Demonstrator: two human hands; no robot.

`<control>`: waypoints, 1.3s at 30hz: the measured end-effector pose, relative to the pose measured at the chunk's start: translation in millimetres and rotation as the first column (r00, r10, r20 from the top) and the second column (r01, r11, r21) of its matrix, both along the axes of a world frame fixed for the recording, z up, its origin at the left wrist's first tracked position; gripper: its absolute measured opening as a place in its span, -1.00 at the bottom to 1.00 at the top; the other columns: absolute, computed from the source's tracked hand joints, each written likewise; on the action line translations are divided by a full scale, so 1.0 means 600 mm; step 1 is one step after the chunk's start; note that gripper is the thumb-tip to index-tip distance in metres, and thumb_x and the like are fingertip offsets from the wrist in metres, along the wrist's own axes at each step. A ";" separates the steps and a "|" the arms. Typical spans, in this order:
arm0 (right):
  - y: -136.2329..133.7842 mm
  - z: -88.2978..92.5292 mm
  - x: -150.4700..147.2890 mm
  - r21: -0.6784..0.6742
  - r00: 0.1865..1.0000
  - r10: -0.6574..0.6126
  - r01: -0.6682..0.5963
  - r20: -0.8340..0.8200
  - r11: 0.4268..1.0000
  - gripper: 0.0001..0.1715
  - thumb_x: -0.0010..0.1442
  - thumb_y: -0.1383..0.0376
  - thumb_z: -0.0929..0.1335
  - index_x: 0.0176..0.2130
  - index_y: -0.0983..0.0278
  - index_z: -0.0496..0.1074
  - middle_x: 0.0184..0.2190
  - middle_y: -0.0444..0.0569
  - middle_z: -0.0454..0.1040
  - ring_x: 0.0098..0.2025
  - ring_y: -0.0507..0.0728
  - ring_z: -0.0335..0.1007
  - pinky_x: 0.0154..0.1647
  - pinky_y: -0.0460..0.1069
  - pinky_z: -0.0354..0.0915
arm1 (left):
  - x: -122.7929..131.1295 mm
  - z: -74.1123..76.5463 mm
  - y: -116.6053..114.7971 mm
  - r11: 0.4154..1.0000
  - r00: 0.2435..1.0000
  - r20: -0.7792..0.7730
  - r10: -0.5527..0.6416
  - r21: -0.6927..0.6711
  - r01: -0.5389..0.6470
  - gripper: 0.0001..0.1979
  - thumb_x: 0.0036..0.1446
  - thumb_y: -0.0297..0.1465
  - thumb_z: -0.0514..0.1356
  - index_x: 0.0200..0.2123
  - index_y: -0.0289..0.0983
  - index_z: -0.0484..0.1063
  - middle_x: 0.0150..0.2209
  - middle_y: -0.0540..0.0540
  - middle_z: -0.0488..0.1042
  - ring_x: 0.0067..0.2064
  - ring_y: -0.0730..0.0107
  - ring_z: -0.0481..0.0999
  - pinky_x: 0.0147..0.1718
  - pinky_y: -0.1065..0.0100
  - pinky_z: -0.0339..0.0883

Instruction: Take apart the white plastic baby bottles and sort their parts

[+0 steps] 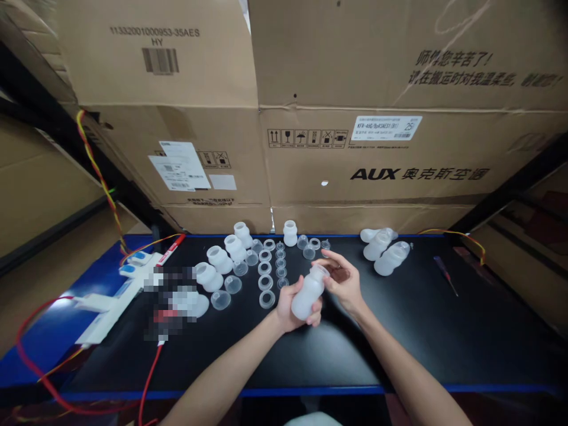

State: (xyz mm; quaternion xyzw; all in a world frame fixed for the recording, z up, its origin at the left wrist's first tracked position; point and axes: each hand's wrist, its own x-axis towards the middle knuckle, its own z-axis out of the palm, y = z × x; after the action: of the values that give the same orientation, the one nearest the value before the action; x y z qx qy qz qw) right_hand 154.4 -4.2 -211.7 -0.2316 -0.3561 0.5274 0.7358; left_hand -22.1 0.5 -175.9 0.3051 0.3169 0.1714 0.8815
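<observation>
A translucent white baby bottle (pixel 306 299) is tilted in my left hand (pixel 290 307), which is wrapped round its body. The curled fingers and thumb of my right hand (pixel 348 284) are at the bottle's open neck; whether a small part is also between them I cannot tell. Just beyond, a column of clear rings (pixel 265 268) and a column of small clear pieces, perhaps teats (pixel 281 263), lie on the black mat. Several uncapped bottles (pixel 219 259) stand to the left, with clear domed caps (pixel 233 284) beside them. Another uncapped bottle (pixel 290 233) stands at the back.
Several bottles with clear caps (pixel 391 258) lie at the back right, near a screwdriver (pixel 446 275). A white power strip (pixel 118 296) with red cables (pixel 151 378) runs along the left. Large cardboard boxes (pixel 310 160) wall off the back of the table.
</observation>
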 end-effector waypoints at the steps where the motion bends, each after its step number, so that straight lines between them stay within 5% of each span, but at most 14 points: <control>1: 0.002 -0.001 -0.001 -0.016 1.000 0.012 -0.011 0.013 1.000 -0.20 0.15 -0.06 0.63 0.24 0.18 0.52 -0.03 0.15 0.69 0.04 0.33 0.65 0.16 0.27 0.52 | -0.001 -0.002 0.001 0.998 0.998 -0.045 0.042 0.043 -0.040 -0.27 0.23 0.27 0.18 -0.05 -0.34 0.42 -0.48 -0.02 0.42 -0.62 0.40 0.35 -0.48 0.29 0.26; 5: 0.014 -0.009 0.004 -0.042 0.995 0.061 -0.058 0.082 0.997 -0.33 0.20 -0.05 0.60 0.17 0.17 0.56 0.10 0.15 0.65 0.09 0.30 0.61 0.23 0.25 0.48 | 0.002 0.004 0.004 0.935 0.950 -0.162 0.266 0.284 -0.213 -0.30 0.18 0.19 0.31 -0.04 -0.36 0.41 -0.41 -0.12 0.52 -0.55 0.34 0.46 -0.44 0.27 0.35; 9: 0.018 -0.017 0.007 -0.054 0.986 0.004 0.006 0.167 0.999 -0.39 0.18 -0.03 0.61 0.12 0.16 0.61 -0.05 0.05 0.65 -0.04 0.23 0.58 0.08 0.13 0.50 | 0.009 0.022 0.006 0.867 0.915 -0.230 0.333 0.456 -0.201 -0.30 0.10 0.09 0.43 0.00 -0.39 0.45 -0.35 -0.15 0.55 -0.48 0.35 0.52 -0.45 0.35 0.36; 14: 0.013 -0.025 -0.001 -0.100 0.981 -0.042 0.062 0.192 0.993 -0.37 0.11 -0.01 0.65 0.10 0.16 0.63 -0.19 -0.02 0.63 -0.14 0.20 0.57 0.03 0.12 0.50 | 0.006 0.023 0.004 0.871 0.908 -0.267 0.322 0.459 -0.174 -0.35 0.15 0.07 0.43 0.01 -0.36 0.47 -0.34 -0.17 0.58 -0.47 0.38 0.54 -0.48 0.43 0.33; 20: 0.011 -0.036 -0.003 -0.083 0.996 0.071 -0.066 0.056 0.994 -0.38 0.22 0.01 0.60 0.20 0.09 0.58 -0.02 0.07 0.68 0.00 0.30 0.63 0.09 0.19 0.53 | -0.004 -0.007 0.001 0.929 0.923 -0.252 0.291 0.305 -0.210 -0.31 0.24 0.20 0.24 -0.03 -0.36 0.45 -0.44 -0.22 0.58 -0.59 0.23 0.53 -0.55 0.35 0.33; 25: 0.033 -0.053 0.010 -0.139 0.989 0.037 -0.058 -0.146 0.989 -0.31 0.31 -0.10 0.51 0.29 0.12 0.52 0.07 0.14 0.66 0.01 0.33 0.63 0.04 0.21 0.54 | -0.006 -0.001 0.010 0.907 0.934 -0.267 0.237 0.406 -0.114 -0.27 0.29 0.18 0.20 0.11 -0.40 0.46 -0.35 -0.29 0.63 -0.53 0.23 0.57 -0.48 0.35 0.31; 28: 0.046 -0.065 0.025 -0.171 0.995 -0.069 0.081 0.079 0.982 -0.38 0.30 -0.04 0.53 0.23 0.16 0.55 0.03 0.12 0.67 -0.02 0.29 0.62 0.06 0.20 0.53 | -0.002 0.015 0.012 0.769 0.890 -0.347 0.297 0.639 -0.007 -0.33 0.27 0.11 0.30 0.13 -0.36 0.49 -0.13 -0.32 0.65 -0.20 0.11 0.67 -0.22 0.30 0.43; 32: 0.055 -0.084 0.035 -0.037 0.852 -0.123 0.165 0.509 0.986 -0.50 0.30 0.05 0.52 0.12 0.23 0.57 -0.05 0.08 0.68 -0.13 0.23 0.59 0.03 0.17 0.52 | -0.003 0.028 0.011 0.412 0.719 -0.423 0.551 0.888 0.207 -0.44 0.31 -0.06 0.34 0.24 -0.22 0.45 0.18 -0.27 0.52 0.23 -0.02 0.51 0.24 0.11 0.34; 35: 0.060 -0.098 0.035 0.051 0.757 -0.121 0.115 0.642 0.992 -0.59 0.32 0.11 0.50 0.09 0.23 0.56 0.00 0.08 0.67 -0.01 0.26 0.61 0.13 0.19 0.46 | -0.004 0.045 0.016 0.138 0.515 -0.358 0.779 0.899 0.416 -0.50 0.25 -0.10 0.37 0.17 -0.18 0.54 0.21 -0.27 0.44 0.31 -0.07 0.42 0.33 0.00 0.25; 37: 0.065 -0.107 0.034 0.083 0.674 -0.148 0.127 0.724 0.988 -0.62 0.33 0.14 0.49 0.08 0.22 0.56 0.02 0.08 0.67 0.03 0.28 0.60 0.17 0.21 0.41 | -0.001 0.067 0.030 0.053 0.411 -0.345 0.844 0.816 0.575 -0.53 0.24 -0.12 0.38 0.17 -0.13 0.56 0.12 -0.23 0.50 0.21 -0.03 0.48 0.28 0.00 0.26; 39: 0.071 -0.116 0.033 0.097 0.588 -0.178 0.167 0.789 0.981 -0.65 0.34 0.17 0.48 0.08 0.23 0.56 0.03 0.09 0.66 0.04 0.30 0.58 0.17 0.20 0.38 | 0.004 0.094 0.053 0.045 0.343 -0.400 0.850 0.704 0.709 -0.54 0.24 -0.13 0.40 0.15 -0.10 0.56 0.06 -0.17 0.58 0.13 0.00 0.54 0.25 0.01 0.23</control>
State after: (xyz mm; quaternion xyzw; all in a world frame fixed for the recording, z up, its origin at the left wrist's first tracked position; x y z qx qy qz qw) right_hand 174.1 38.6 -281.1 -0.4701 -0.6247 0.2937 0.5500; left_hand -19.5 32.3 -119.6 0.8141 0.5485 0.1904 -0.0082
